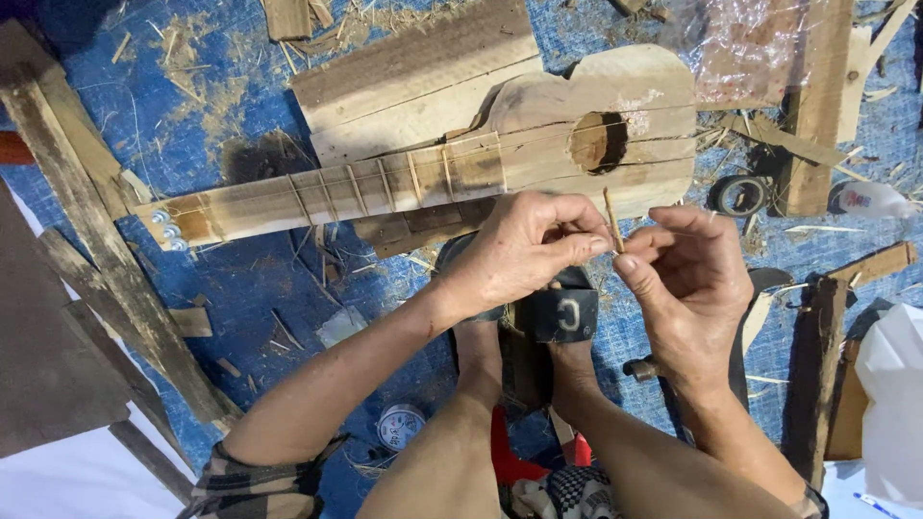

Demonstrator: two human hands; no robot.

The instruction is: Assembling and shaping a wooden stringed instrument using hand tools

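My left hand (524,248) and my right hand (687,288) meet in the middle of the view, both pinching a thin wooden stick (611,219) that stands nearly upright between the fingertips. Just beyond them lies a rough handmade wooden guitar (538,144) on a blue tarp, with its round sound hole (598,142) near my hands and its fretted neck (317,197) reaching left. Below my hands my foot in a black sandal (562,315) rests on the tarp.
Wooden planks (96,240) lie at the left, more boards (822,96) at the upper right. A roll of black tape (740,195) and a white glue bottle (870,200) sit at the right. A small round tin (400,426) lies near my knee. Shavings litter the tarp (250,279).
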